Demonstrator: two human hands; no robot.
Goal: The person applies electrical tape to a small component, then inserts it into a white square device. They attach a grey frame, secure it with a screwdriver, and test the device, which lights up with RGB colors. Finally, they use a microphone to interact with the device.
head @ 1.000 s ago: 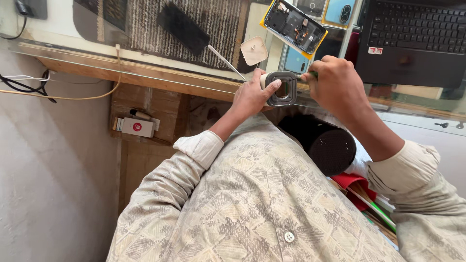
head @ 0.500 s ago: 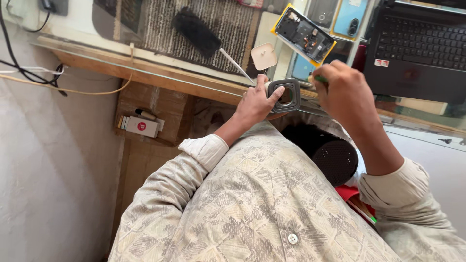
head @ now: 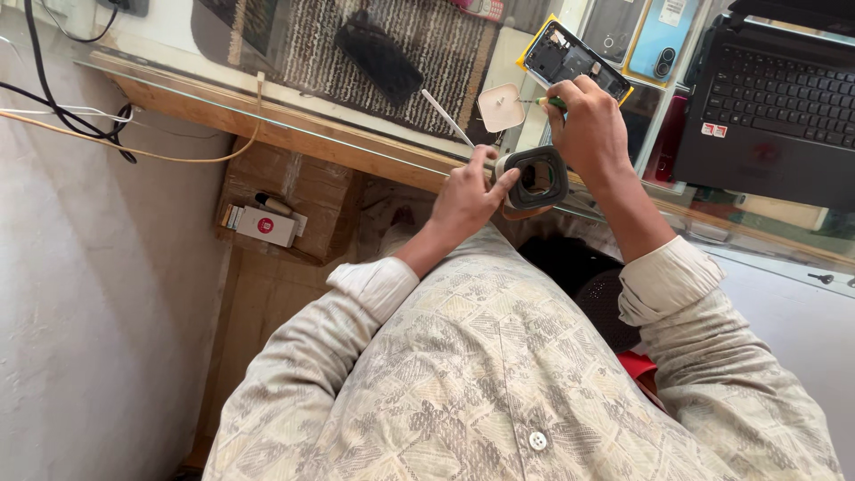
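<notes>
My left hand (head: 468, 191) grips a roll of dark tape (head: 536, 176) by its rim, at the edge of the glass counter (head: 267, 116). My right hand (head: 583, 116) is closed just above the roll, pinching a small green-tipped thing; its fingers hide what it is. An opened phone with a yellow frame (head: 570, 58) lies on the counter right behind my right hand. A pale guitar-pick-shaped opening tool (head: 501, 107) rests beside it. A black brush with a white handle (head: 392, 67) lies to the left on a striped mat.
A black laptop (head: 775, 98) sits at the right of the counter. Two phone backs (head: 646, 36) lie past the opened phone. Cables (head: 62, 107) hang at the left. A small white box with a red dot (head: 265, 225) sits on a shelf below.
My right hand has lifted from the roll's side to above it, nearer the opened phone. The view has shifted slightly; the left hand keeps its hold.
</notes>
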